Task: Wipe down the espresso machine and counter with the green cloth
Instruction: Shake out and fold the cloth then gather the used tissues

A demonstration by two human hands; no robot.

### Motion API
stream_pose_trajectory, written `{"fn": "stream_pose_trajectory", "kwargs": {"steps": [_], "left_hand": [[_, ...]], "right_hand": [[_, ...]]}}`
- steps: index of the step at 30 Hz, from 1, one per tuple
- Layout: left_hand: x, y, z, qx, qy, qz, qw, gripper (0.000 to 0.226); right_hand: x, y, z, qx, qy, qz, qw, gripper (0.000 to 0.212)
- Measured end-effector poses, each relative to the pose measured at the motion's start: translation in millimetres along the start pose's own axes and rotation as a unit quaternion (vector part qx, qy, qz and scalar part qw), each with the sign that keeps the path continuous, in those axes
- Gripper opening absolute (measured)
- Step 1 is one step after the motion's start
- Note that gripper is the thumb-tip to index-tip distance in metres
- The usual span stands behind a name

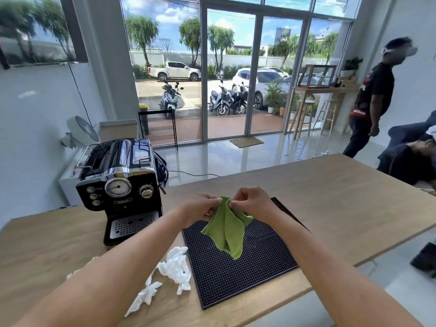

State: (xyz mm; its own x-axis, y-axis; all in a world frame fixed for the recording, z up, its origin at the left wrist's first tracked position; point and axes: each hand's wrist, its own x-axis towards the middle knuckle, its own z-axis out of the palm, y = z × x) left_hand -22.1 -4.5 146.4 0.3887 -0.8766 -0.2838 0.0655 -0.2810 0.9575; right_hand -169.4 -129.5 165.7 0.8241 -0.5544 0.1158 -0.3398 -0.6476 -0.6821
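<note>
The green cloth [227,230] hangs in the air above a black rubber mat [236,274], held by its top edge. My left hand [200,208] pinches the cloth's upper left part and my right hand [252,201] pinches its upper right part, fingertips almost meeting. The black and chrome espresso machine [122,185] stands on the wooden counter [342,204] to the left of my hands, its drip tray facing me.
Crumpled white tissues [174,267] lie on the counter left of the mat, more near the left arm. A person in a black shirt [375,95] stands at the far right beyond the counter. A white fan [82,131] sits behind the machine.
</note>
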Motion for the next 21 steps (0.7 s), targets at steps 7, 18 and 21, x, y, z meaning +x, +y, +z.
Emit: {"fn": "stream_pose_trajectory", "kwargs": {"steps": [7, 18, 21], "left_hand": [[2.5, -1.6, 2.0, 0.042, -0.095, 0.026, 0.994, 0.033], [11.5, 0.2, -13.6, 0.112, 0.118, 0.055, 0.985, 0.017], [11.2, -6.2, -19.6, 0.142, 0.12, 0.076, 0.98, 0.012]], "right_hand": [[1.3, 5.0, 4.5, 0.014, 0.047, 0.043, 0.998, 0.018], [-23.2, 31.8, 12.5, -0.012, -0.106, 0.056, 0.993, 0.024], [-28.7, 33.7, 18.6, -0.208, -0.058, 0.0, 0.976, 0.019]]}}
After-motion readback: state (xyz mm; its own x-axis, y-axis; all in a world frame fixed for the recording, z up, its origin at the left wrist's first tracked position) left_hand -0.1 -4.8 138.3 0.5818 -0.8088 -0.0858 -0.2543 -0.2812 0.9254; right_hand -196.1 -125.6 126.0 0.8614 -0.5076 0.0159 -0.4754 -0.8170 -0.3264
